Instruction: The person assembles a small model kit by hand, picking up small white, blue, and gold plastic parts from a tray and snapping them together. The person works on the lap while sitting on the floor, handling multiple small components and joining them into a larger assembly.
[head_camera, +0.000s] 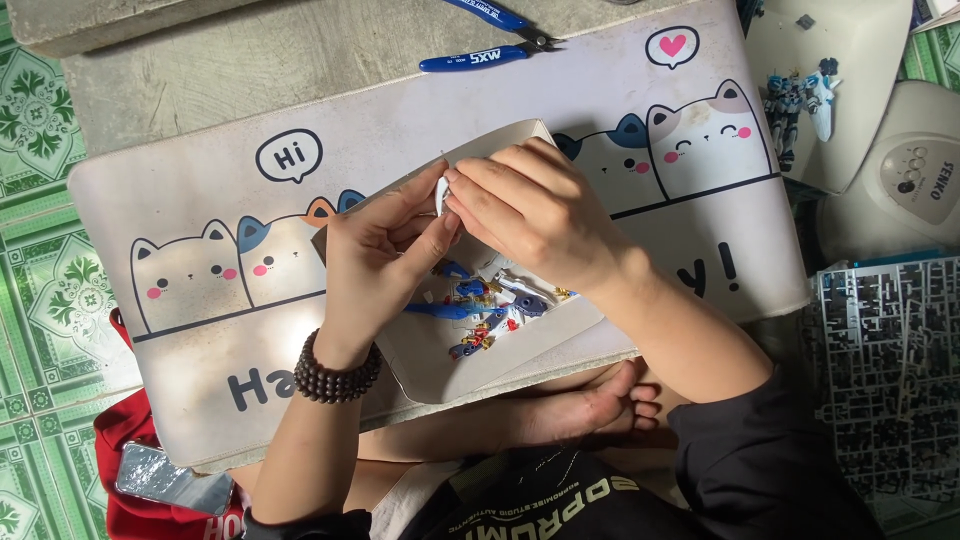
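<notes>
My left hand (375, 255) and my right hand (530, 205) meet above a shallow white cardboard tray (440, 360) and pinch a small white plastic part (441, 195) between their fingertips. A dark bead bracelet (335, 375) circles my left wrist. Under the hands, in the tray, lie several small blue, white, red and yellow model pieces (490, 305). The tray rests on a pale mat (200, 200) printed with cartoon cats.
Blue-handled nippers (490, 40) lie at the mat's far edge. A small blue-and-white model figure (800, 100) stands on a white lid at the right, beside a white appliance (920, 170). A grey parts frame (880, 340) lies at the right. Green patterned floor tiles (40, 280) are at the left.
</notes>
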